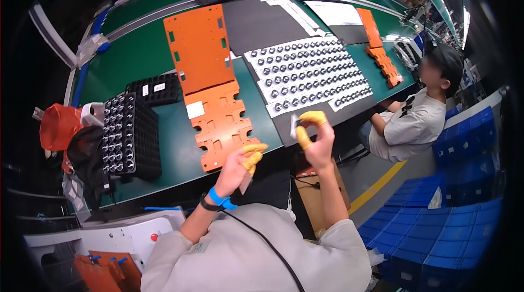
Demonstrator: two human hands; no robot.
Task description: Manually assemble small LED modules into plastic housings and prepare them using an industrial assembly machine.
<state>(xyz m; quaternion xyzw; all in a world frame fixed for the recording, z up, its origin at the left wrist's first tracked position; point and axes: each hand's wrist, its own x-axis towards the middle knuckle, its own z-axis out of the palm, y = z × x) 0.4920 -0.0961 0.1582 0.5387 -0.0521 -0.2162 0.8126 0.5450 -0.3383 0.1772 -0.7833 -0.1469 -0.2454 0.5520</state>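
Note:
My left hand [233,172], with yellow finger covers, is closed near the front end of the orange fixture [221,123]. A pale flat piece [246,183] shows under its fingers; its kind is unclear. My right hand [321,143], also in yellow finger covers, pinches a small whitish part [295,126] between thumb and forefinger. This hand is over the dark mat's front edge, just below white strips [305,73] carrying rows of small black-and-silver round parts. The fixture is hinged open, its upper panel leaning away. A white label sits on its left side.
Black trays [147,133] filled with round parts are stacked at the left, beside an orange bag [59,126]. A second orange fixture [383,65] lies on the right. Another person [417,112] sits at the right side of the table. Blue crates [420,232] stand lower right.

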